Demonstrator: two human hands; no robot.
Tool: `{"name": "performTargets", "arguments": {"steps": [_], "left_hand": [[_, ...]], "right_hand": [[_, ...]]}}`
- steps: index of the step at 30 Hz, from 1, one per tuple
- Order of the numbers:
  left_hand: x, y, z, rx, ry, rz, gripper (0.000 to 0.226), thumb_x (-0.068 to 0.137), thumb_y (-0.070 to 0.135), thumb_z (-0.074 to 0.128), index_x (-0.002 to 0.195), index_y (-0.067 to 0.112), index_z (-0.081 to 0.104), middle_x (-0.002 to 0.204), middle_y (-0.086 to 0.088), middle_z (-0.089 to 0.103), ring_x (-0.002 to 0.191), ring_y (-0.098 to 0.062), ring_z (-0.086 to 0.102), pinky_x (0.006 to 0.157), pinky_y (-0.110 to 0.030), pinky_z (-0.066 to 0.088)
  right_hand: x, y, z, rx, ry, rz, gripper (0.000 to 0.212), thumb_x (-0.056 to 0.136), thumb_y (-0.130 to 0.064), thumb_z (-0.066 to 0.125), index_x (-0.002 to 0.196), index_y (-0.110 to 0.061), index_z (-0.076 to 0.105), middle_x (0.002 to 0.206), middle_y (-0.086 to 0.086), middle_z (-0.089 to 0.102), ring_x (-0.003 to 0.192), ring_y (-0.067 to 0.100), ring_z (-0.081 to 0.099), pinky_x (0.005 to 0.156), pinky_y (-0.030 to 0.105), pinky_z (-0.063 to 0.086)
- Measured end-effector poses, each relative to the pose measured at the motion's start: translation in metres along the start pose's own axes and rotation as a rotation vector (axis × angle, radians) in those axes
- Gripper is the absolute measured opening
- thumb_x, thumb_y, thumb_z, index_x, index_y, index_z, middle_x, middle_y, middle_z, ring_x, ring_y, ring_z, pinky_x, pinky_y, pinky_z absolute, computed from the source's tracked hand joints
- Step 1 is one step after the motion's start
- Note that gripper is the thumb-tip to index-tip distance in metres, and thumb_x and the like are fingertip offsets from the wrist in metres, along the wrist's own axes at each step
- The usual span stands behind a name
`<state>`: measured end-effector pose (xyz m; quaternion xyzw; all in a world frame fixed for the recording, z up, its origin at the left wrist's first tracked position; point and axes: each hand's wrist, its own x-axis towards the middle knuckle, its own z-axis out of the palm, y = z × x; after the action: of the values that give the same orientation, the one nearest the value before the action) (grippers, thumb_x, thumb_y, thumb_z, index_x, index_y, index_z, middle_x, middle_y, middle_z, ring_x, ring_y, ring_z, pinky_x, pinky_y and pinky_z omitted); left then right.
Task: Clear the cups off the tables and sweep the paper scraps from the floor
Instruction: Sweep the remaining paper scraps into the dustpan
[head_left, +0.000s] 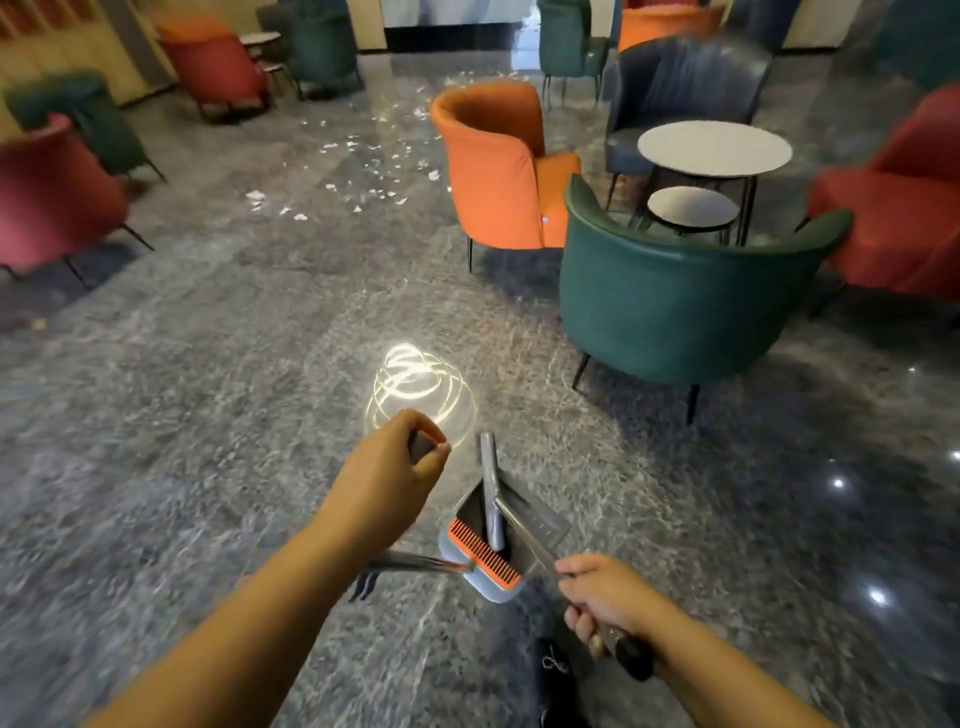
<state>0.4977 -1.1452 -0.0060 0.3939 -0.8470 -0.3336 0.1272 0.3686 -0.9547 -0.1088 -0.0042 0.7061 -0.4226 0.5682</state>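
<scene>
Left hand (400, 457) reaching forward, fingers curled around an orange-tipped grip; right hand (605, 597) lower and nearer, fisted on the broom handle (540, 543), running diagonally up-left to the dustpan (483, 551) between both hands. Paper scraps (363, 166) scattered far ahead on the floor (208, 389), left of an orange chair (498, 171)

Glossy grey marble floor (208, 415), white paper scraps (363, 156) strewn far ahead, armchairs (675, 301), bare round tables (714, 148)
</scene>
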Motion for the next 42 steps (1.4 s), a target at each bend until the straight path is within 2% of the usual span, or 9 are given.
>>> {"name": "performTargets", "arguments": {"steps": [9,14,18,22,26,28,33,39,42], "left_hand": [[0.118,-0.024,-0.014,0.041,0.221,-0.18,0.015,0.085,0.038,0.068,0.077,0.034,0.056,0.064,0.012,0.061,0.061,-0.003,0.057,0.054,-0.026,0.044],[0.163,-0.046,-0.027,-0.038,0.329,-0.282,0.012,0.082,0.038,0.071,0.081,0.038,0.059,0.07,0.02,0.064,0.065,0.0,0.059,0.056,-0.03,0.05],[0.213,-0.069,-0.037,-0.07,0.38,-0.309,0.013,0.081,0.036,0.073,0.077,0.038,0.06,0.073,0.027,0.064,0.07,0.007,0.059,0.053,-0.018,0.039],[0.281,-0.095,-0.052,-0.094,0.394,-0.295,0.015,0.08,0.037,0.072,0.079,0.042,0.059,0.073,0.029,0.064,0.07,0.008,0.059,0.049,-0.009,0.034],[0.362,-0.118,-0.075,-0.108,0.392,-0.273,0.015,0.079,0.035,0.073,0.074,0.041,0.06,0.071,0.031,0.063,0.069,0.01,0.058,0.047,-0.008,0.037],[0.399,-0.126,-0.087,-0.103,0.382,-0.276,0.015,0.079,0.035,0.073,0.073,0.04,0.06,0.072,0.032,0.062,0.07,0.012,0.058,0.051,-0.01,0.035],[0.491,-0.142,-0.118,-0.09,0.395,-0.241,0.013,0.079,0.036,0.073,0.073,0.036,0.061,0.072,0.03,0.062,0.069,0.008,0.059,0.053,-0.018,0.037],[0.604,-0.156,-0.137,-0.101,0.412,-0.246,0.014,0.082,0.036,0.071,0.073,0.036,0.061,0.073,0.031,0.061,0.069,0.008,0.058,0.05,-0.013,0.034],[0.677,-0.162,-0.145,-0.116,0.423,-0.262,0.012,0.081,0.038,0.071,0.074,0.035,0.061,0.073,0.031,0.061,0.07,0.008,0.057,0.052,-0.018,0.038]], "right_hand": [[0.103,-0.13,0.006,-0.23,-0.161,-0.01,0.038,0.098,-0.002,0.037,0.132,-0.016,0.044,0.06,0.008,0.042,0.029,0.008,0.039,0.034,0.013,0.031],[0.153,-0.187,0.018,-0.306,-0.207,-0.046,0.038,0.098,-0.006,0.039,0.132,-0.019,0.045,0.057,0.008,0.047,0.034,0.01,0.043,0.035,0.016,0.035],[0.204,-0.231,0.038,-0.31,-0.186,-0.044,0.037,0.098,-0.006,0.042,0.132,-0.02,0.044,0.057,0.01,0.046,0.031,0.01,0.043,0.033,0.015,0.034],[0.252,-0.287,0.062,-0.308,-0.197,-0.055,0.032,0.098,-0.006,0.041,0.126,-0.019,0.046,0.06,0.01,0.046,0.033,0.01,0.043,0.034,0.016,0.035],[0.295,-0.353,0.088,-0.291,-0.186,-0.049,0.03,0.098,-0.005,0.041,0.126,-0.011,0.049,0.065,0.01,0.046,0.033,0.009,0.043,0.034,0.015,0.034],[0.314,-0.387,0.1,-0.263,-0.171,-0.041,0.033,0.098,-0.006,0.042,0.131,-0.007,0.048,0.066,0.009,0.046,0.034,0.009,0.043,0.035,0.016,0.033],[0.36,-0.457,0.12,-0.231,-0.157,-0.023,0.038,0.099,-0.007,0.042,0.137,-0.014,0.043,0.064,0.01,0.049,0.034,0.01,0.043,0.034,0.016,0.035],[0.431,-0.549,0.131,-0.254,-0.148,-0.013,0.04,0.099,-0.006,0.043,0.138,-0.014,0.042,0.061,0.011,0.048,0.034,0.011,0.042,0.034,0.016,0.033],[0.473,-0.609,0.137,-0.269,-0.146,-0.049,0.04,0.098,-0.004,0.043,0.137,-0.011,0.043,0.063,0.01,0.048,0.032,0.009,0.042,0.033,0.015,0.034]]}}
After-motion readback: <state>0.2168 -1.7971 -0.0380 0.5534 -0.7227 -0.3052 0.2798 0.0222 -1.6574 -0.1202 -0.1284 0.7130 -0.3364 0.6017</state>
